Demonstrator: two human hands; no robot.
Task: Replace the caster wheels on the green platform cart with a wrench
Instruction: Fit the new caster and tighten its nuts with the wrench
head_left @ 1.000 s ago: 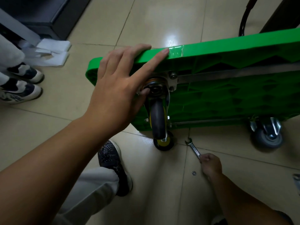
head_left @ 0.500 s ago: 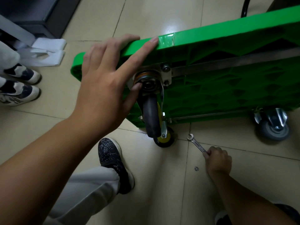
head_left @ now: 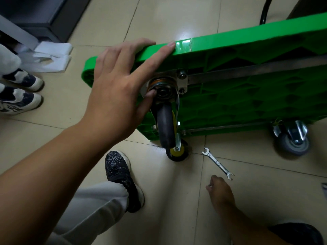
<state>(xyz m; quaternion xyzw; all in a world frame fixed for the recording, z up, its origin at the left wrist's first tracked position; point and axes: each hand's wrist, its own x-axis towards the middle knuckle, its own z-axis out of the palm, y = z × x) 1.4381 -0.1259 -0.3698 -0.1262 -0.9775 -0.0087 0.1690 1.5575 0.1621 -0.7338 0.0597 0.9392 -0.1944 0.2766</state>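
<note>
The green platform cart stands tilted on its side edge with its underside facing me. My left hand rests on the upper rim with straight fingers, and its thumb touches the swivel of the black caster wheel bolted near the corner. Below it a yellow-hubbed caster touches the floor, and a grey caster sits at the right. The silver open-ended wrench lies loose on the tiles. Just below the wrench, my right hand pinches a small metal washer at floor level.
My dark shoe and grey trouser leg are planted left of the casters. Another person's shoes stand at the far left beside white folded material. A dark cabinet fills the top left. The cart's black handle tube rises behind.
My right hand let go of the wrench, which now lies on the floor, and moved down-left onto the small washer. My left hand kept its place on the cart rim.
</note>
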